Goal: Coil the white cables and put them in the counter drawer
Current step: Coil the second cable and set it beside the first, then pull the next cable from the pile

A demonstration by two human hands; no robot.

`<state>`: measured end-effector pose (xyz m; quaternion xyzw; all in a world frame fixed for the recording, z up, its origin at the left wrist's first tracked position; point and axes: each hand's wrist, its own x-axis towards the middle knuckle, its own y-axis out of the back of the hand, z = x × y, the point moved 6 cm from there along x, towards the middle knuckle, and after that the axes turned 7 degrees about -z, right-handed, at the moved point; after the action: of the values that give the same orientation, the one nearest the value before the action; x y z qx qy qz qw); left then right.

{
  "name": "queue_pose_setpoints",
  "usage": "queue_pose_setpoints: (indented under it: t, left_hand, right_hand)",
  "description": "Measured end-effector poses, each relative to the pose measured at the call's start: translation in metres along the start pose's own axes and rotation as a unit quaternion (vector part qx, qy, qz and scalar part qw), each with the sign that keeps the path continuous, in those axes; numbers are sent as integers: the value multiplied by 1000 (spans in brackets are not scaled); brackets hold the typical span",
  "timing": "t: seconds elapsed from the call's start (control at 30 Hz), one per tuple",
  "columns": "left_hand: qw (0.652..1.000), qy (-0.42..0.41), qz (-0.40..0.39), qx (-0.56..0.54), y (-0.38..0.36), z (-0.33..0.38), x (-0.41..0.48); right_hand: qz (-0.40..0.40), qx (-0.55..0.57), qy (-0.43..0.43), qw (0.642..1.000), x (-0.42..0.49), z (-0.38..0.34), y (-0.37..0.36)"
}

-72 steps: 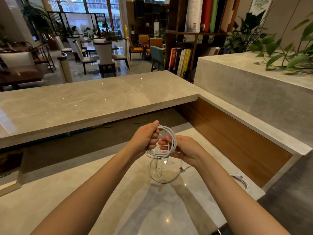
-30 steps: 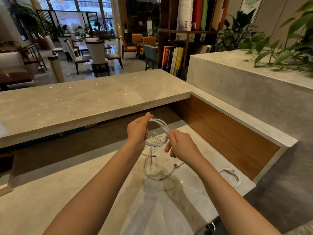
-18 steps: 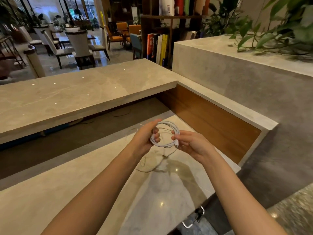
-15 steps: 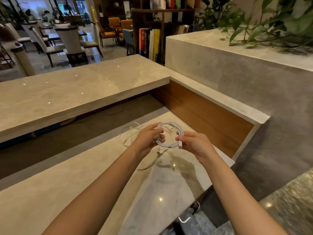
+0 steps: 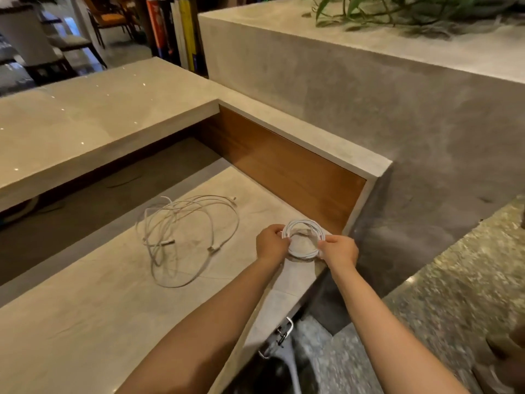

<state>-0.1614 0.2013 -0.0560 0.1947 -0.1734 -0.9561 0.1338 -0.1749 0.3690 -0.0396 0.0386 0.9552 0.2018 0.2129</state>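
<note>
A neat coil of white cable (image 5: 303, 253) is held low over the right end of the lower marble counter (image 5: 85, 308). My left hand (image 5: 271, 244) grips its left side and my right hand (image 5: 339, 251) grips its right side. To the left, a loose tangle of white cables (image 5: 184, 231) lies spread on the counter, with plug ends showing. Below the counter's front edge, a metal drawer handle (image 5: 287, 334) with a key hanging in it is visible; the drawer itself is hidden from view.
A raised marble ledge (image 5: 85, 123) runs behind the lower counter. A wooden side panel (image 5: 284, 166) and a tall stone block (image 5: 369, 95) with plants on top close off the right. Books stand on a shelf (image 5: 176, 32) beyond. Speckled floor lies at lower right.
The view has tilted down and to the right. Both hands moved the finished coil right and down toward the counter's right end. The loose tangle of cables has come into view.
</note>
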Motion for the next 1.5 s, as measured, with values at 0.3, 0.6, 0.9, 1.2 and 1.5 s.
queue_pose_setpoints:
  t: [0.3,0.6,0.9,1.2,1.5]
  left_hand:
    - [994,-42,-15,103,-15,-1,12]
    - [973,-63,101,199,58,-10,9]
    - [841,-23,38,538,110,-47,9]
    - [929,-43,-23,367,164,15,-29]
    - [974,-123,-22,190,275,115,-87]
  right_hand:
    - [6,-75,63,995,20,9,-9]
    - [-16,-130,99,986,13,16,-21]
    - [-143,-272,344,887,-51,-29,-111]
    - [-280,-289,436,805,-72,-119,-173]
    - [-412,-6,382,827,-121,-221,-153]
